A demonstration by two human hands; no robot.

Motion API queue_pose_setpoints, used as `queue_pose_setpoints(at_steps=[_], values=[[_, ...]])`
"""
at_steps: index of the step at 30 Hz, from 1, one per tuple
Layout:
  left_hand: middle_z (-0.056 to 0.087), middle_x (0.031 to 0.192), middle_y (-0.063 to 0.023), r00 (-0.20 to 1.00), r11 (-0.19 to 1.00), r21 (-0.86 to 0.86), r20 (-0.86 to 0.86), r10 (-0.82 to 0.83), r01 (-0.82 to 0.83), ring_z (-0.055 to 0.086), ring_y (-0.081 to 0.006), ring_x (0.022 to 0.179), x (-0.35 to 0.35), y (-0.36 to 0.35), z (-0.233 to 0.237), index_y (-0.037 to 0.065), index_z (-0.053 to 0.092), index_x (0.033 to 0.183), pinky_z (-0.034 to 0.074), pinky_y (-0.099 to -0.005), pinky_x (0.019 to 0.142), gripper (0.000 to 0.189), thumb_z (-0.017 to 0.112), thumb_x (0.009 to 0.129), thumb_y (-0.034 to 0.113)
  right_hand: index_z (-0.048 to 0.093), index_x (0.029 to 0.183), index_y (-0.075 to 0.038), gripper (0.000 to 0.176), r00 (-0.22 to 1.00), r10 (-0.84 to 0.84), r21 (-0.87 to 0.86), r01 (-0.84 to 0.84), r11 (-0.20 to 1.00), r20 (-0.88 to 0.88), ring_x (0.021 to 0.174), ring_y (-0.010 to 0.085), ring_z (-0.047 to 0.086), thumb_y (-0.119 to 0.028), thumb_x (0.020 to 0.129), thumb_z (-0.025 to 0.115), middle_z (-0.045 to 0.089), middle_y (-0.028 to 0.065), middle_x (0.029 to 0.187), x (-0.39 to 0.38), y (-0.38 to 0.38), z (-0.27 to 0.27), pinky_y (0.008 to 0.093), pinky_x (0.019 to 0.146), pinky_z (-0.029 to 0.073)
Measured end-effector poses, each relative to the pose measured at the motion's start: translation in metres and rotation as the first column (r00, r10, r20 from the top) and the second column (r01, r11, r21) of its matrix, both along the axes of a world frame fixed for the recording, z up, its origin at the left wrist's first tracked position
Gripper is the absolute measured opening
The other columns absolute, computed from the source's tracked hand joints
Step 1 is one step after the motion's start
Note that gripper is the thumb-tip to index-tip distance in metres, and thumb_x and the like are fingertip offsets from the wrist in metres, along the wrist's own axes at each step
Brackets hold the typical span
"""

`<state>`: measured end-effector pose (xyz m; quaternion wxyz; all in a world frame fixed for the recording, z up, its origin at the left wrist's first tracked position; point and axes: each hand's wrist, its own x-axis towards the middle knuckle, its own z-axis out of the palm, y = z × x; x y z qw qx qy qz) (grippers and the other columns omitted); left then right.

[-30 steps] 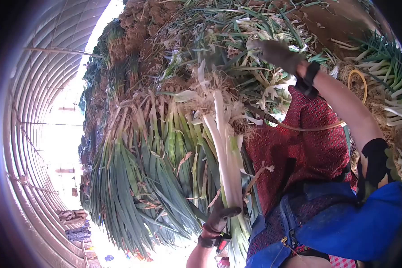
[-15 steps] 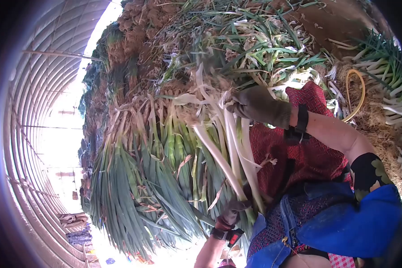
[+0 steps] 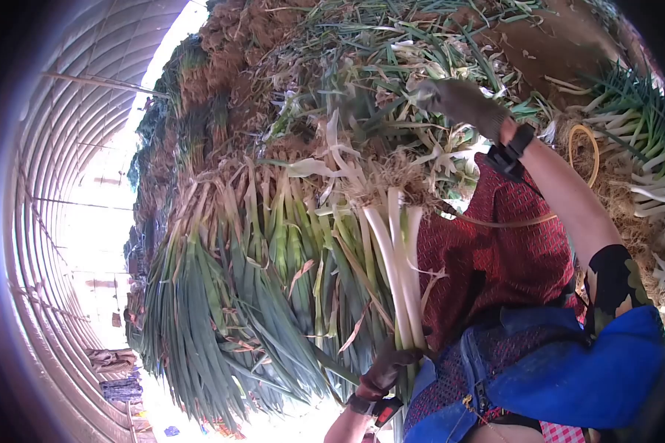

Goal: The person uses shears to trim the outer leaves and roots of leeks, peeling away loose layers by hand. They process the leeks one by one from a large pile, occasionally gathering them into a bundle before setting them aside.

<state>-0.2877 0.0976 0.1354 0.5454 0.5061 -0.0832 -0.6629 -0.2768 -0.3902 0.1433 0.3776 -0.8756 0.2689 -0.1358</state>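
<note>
My left hand (image 3: pixel 393 363), in a dark glove, is closed around the leafy part of several long green onions (image 3: pixel 400 258) low in the view. Their white stalks stand bare against my red apron (image 3: pixel 488 251), with stringy roots (image 3: pixel 399 173) at the upper end. My right hand (image 3: pixel 462 103), also gloved, is apart from these stalks, over the loose leaves and peelings (image 3: pixel 391 66). Motion blurs its fingers, and I cannot make out whether anything is in them. Beside the held stalks lies a thick row of unpeeled green onions (image 3: pixel 273 244).
A yellow hose (image 3: pixel 590 148) loops at the right and runs across the apron towards the roots. White-stalked green onions (image 3: pixel 654 159) are piled at the far right. More bundles with brown roots (image 3: pixel 229 44) are stacked behind. The hooped roof (image 3: pixel 59 148) curves along the left.
My right hand has left the root end of the held green onions and moved up over the peelings. The stalks have drawn closer together, and the hose now stretches across the apron.
</note>
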Motion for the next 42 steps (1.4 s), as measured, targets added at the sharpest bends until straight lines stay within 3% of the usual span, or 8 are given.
queue_pose_setpoints(at_steps=[5,12,26,30,31,36,37,42], values=[[0.065,0.109,-0.0142,0.987,0.997,0.077,0.162,0.005,-0.018,0.065,-0.0207,0.097,0.010,-0.002,0.005,-0.005,0.051,0.133,0.050,-0.0323,0.087,0.061,0.063,0.075,0.011,0.058,0.133,-0.014,0.050,0.801,0.532,-0.430,-0.393,0.813,0.275,0.099,0.0301,0.067,-0.029,0.087,0.071,0.069,0.0155,0.109,0.004,0.058,-0.028,0.0412,0.090,0.053],[0.064,0.110,-0.0093,0.978,0.994,0.086,0.202,0.049,-0.067,0.062,-0.0175,0.098,0.007,0.008,0.011,-0.003,0.058,0.126,0.048,-0.0303,0.090,0.056,0.064,0.072,0.011,0.068,0.092,-0.011,0.016,0.980,0.002,-0.376,0.075,0.924,0.199,0.069,0.0353,0.066,-0.018,0.087,0.056,0.066,0.0136,0.072,0.022,0.002,-0.058,0.0464,0.065,0.052],[0.062,0.119,-0.0175,0.983,0.985,0.106,0.137,0.124,-0.139,0.065,-0.0281,0.102,0.019,0.030,0.017,-0.004,0.050,0.131,0.055,-0.0413,0.088,0.064,0.068,0.071,0.012,0.064,0.106,-0.007,0.026,0.868,-0.497,-0.560,0.410,0.720,-0.004,0.090,0.0306,0.067,-0.028,0.096,0.052,0.069,0.0152,0.099,-0.101,-0.200,-0.042,0.0432,0.078,0.052],[0.065,0.116,-0.0186,0.971,0.982,0.086,0.188,0.148,-0.166,0.066,-0.0293,0.101,0.022,0.014,0.014,-0.004,0.048,0.132,0.052,-0.0408,0.092,0.063,0.066,0.073,0.010,0.063,0.122,-0.007,0.043,0.956,-0.291,-0.448,0.247,0.859,-0.031,0.103,0.0309,0.068,-0.035,0.089,0.067,0.069,0.0198,0.110,-0.060,-0.103,-0.051,0.0427,0.091,0.052],[0.065,0.115,-0.0181,0.974,0.983,0.079,0.171,0.149,-0.165,0.066,-0.0293,0.100,0.021,0.007,0.015,-0.004,0.049,0.131,0.052,-0.0399,0.091,0.061,0.065,0.074,0.010,0.063,0.124,-0.007,0.044,0.842,-0.192,-0.405,-0.035,0.914,-0.505,0.098,0.0250,0.068,-0.031,0.087,0.071,0.070,0.0166,0.109,-0.036,-0.038,0.000,0.0387,0.089,0.053],[0.068,0.103,-0.0133,0.969,0.980,0.125,0.209,0.128,-0.156,0.066,-0.0240,0.093,0.012,-0.025,0.023,-0.004,0.057,0.120,0.051,-0.0342,0.084,0.047,0.063,0.075,0.007,0.068,0.091,-0.008,0.028,0.616,0.787,0.230,-0.772,0.593,0.037,0.080,0.0227,0.064,-0.034,0.096,0.058,0.067,0.0081,0.092,-0.026,0.153,0.010,0.0304,0.069,0.051],[0.068,0.102,-0.0130,0.964,0.979,0.137,0.242,0.113,-0.149,0.066,-0.0228,0.092,0.012,-0.023,0.017,-0.004,0.057,0.119,0.051,-0.0336,0.084,0.046,0.063,0.075,0.007,0.067,0.084,-0.010,0.023,0.543,0.719,0.154,-0.742,0.653,-0.433,0.080,0.0249,0.063,-0.030,0.093,0.061,0.066,0.0068,0.091,-0.013,0.173,0.019,0.0322,0.069,0.051],[0.067,0.104,-0.0116,0.967,0.977,0.178,0.246,0.071,-0.117,0.065,-0.0193,0.094,0.012,0.001,0.005,-0.004,0.057,0.121,0.051,-0.0330,0.085,0.047,0.063,0.075,0.005,0.068,0.084,-0.012,0.009,0.749,0.590,-0.749,-0.197,0.633,0.301,0.063,0.0228,0.062,-0.019,0.078,0.069,0.064,0.0060,0.081,0.036,0.086,-0.057,0.0361,0.050,0.050]])
